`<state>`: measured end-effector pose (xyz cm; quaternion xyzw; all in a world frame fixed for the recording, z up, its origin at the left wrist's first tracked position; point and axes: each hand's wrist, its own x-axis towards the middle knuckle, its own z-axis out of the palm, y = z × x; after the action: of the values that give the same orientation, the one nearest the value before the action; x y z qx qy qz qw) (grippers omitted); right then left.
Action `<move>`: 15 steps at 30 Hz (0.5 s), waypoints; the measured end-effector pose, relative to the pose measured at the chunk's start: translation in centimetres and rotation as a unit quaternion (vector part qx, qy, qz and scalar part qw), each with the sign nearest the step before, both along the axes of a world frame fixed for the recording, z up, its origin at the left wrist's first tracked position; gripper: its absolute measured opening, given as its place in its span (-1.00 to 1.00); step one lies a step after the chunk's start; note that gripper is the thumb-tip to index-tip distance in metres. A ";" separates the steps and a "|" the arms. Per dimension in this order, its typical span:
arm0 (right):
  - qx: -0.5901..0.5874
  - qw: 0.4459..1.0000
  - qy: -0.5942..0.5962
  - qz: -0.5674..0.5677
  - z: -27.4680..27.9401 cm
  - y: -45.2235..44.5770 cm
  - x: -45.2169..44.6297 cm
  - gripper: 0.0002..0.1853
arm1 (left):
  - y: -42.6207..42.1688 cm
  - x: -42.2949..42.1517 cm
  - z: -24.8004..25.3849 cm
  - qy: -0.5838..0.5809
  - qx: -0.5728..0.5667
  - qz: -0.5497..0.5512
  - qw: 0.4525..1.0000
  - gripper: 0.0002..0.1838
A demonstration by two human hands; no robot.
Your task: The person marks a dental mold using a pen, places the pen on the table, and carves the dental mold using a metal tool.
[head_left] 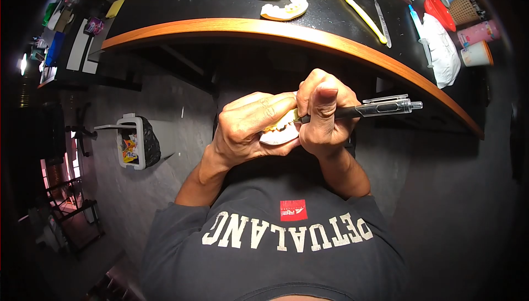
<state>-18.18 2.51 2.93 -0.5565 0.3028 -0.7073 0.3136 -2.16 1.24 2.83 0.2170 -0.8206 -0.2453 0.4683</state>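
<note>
One dental model [280, 136] sits mid-frame, a dark gap between it and the wooden edge of the bench [248, 25] above. I see grey floor [115, 207] stretching left and a bin [141, 147] there. The left hand [248, 122] has its grip closed around the model; the right hand [329, 114] is closed on a black pen [388, 107] slanting rightward. Fingers hide part of the model, and I can't tell whether the pen's tip touches it. Across the upper frame I count one horseshoe-shaped cast [295, 4], one yellow brush [357, 9] and one metal blade tool [381, 20].
</note>
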 end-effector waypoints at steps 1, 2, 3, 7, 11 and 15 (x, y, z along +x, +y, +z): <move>0.001 1.000 0.003 0.002 0.0 0.0 0.0 -0.51 | 0.0 0.0 -0.1 0.002 0.001 -0.002 1.000 -0.42; 0.002 1.000 0.006 0.003 0.0 0.0 -0.1 -0.51 | -0.1 0.0 -0.2 0.003 0.002 -0.003 1.000 -0.42; 0.003 1.000 0.009 0.005 0.0 0.0 -0.2 -0.51 | 0.0 0.0 -0.2 0.003 0.003 -0.003 1.000 -0.43; -0.006 0.999 0.032 -0.006 0.2 0.0 -0.2 -0.45 | 0.0 -0.1 -0.1 0.009 -0.001 -0.003 1.000 -0.45; 0.006 1.000 0.009 -0.002 0.1 0.1 -0.1 -0.53 | 0.0 -0.2 0.0 0.013 0.001 -0.003 1.000 -0.45; 0.004 1.000 0.007 -0.003 0.1 0.0 -0.1 -0.54 | 0.0 -0.2 0.0 0.012 -0.008 0.003 1.000 -0.46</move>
<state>-18.30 2.54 3.00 -0.5592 0.3090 -0.7034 0.3115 -2.34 1.23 2.83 0.2125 -0.8162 -0.2405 0.4804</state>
